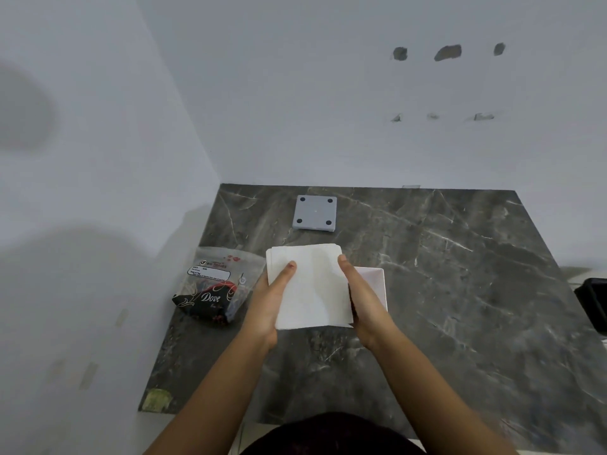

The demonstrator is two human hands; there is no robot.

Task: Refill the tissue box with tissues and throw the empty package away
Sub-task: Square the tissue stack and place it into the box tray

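A thick stack of white tissues point(312, 287) is held between both hands above the dark marble counter point(443, 290). My left hand point(267, 303) grips its left edge with the thumb on top. My right hand point(361, 297) grips its right edge. Under the stack and to its right, a corner of the white open tissue box point(374, 284) shows; most of it is hidden. The black tissue package point(213, 287) with white lettering lies slack on the counter to the left of my left hand.
A grey square lid or base point(315, 213) with dark round feet at its corners lies at the back of the counter. White walls close the left and far sides. A black object point(593, 303) sits at the right edge.
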